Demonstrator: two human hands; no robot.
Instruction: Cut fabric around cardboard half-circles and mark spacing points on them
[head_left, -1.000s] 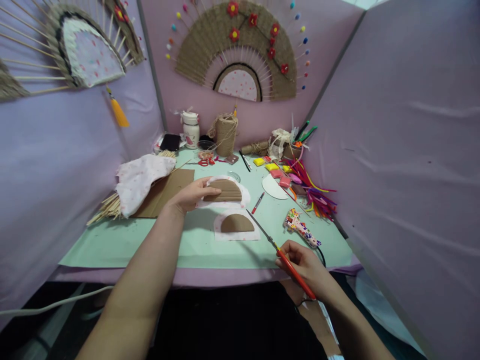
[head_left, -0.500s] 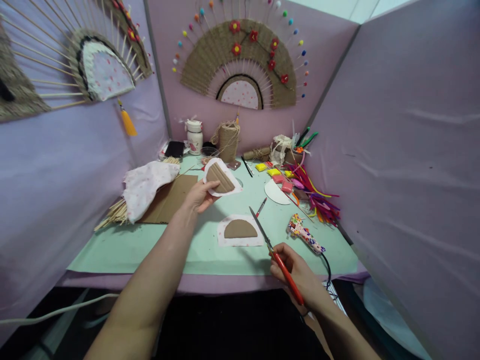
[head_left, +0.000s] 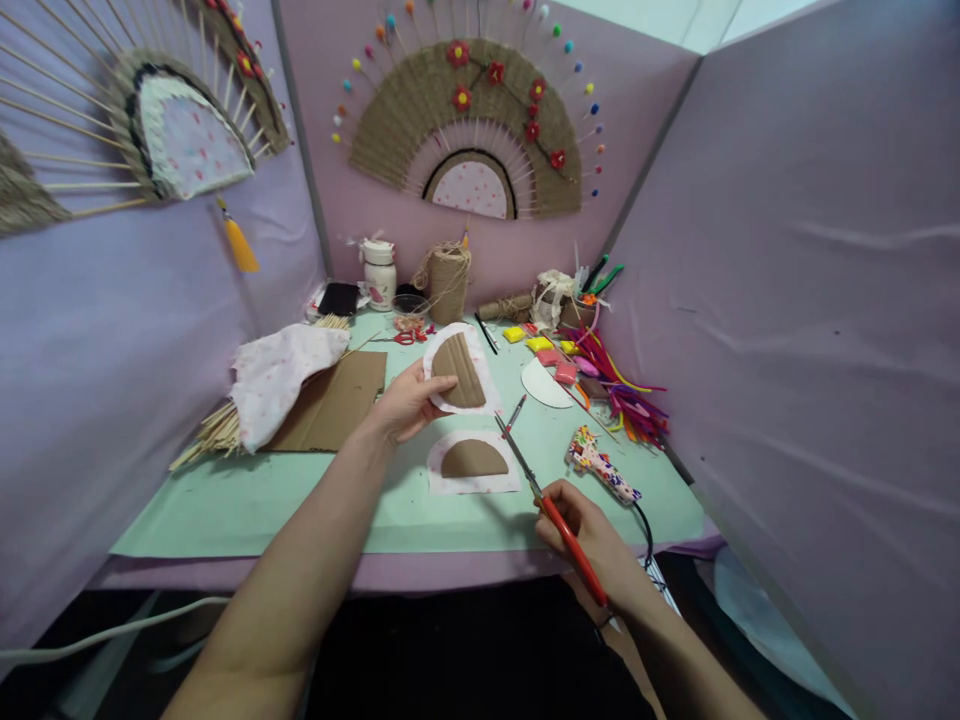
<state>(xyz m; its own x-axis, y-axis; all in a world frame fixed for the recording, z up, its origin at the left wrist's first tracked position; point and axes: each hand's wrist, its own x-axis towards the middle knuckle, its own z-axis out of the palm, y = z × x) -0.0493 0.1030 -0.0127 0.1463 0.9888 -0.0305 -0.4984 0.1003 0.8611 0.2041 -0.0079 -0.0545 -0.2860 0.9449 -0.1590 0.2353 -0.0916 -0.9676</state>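
Note:
In my left hand (head_left: 411, 402) is a cardboard half-circle (head_left: 463, 378) backed by a larger piece of white fabric (head_left: 486, 385); my thumb presses on the cardboard, and the piece is tilted above the table. My right hand (head_left: 574, 520) grips a pair of scissors (head_left: 566, 545) with red handles, its blades pointing forward and left and looking closed. Under the blade tips, a second cardboard half-circle (head_left: 474, 459) lies flat on another piece of pink-spotted white fabric (head_left: 442, 482). A pen (head_left: 516, 412) rests just beyond the tips.
A patterned glue gun (head_left: 604, 467) with a black cord lies at the right. Left are a cardboard sheet (head_left: 337, 405), draped fabric (head_left: 281, 370) and thin sticks (head_left: 210, 438). Twine (head_left: 448, 285), a white bottle (head_left: 379, 275), clay packets (head_left: 540, 344) and pipe cleaners (head_left: 634, 400) stand or lie farther back.
My left hand has moved the held half-circle right and toward me, turning it more upright. Red-handled small scissors behind it now show. My right hand keeps its grip, nearly still.

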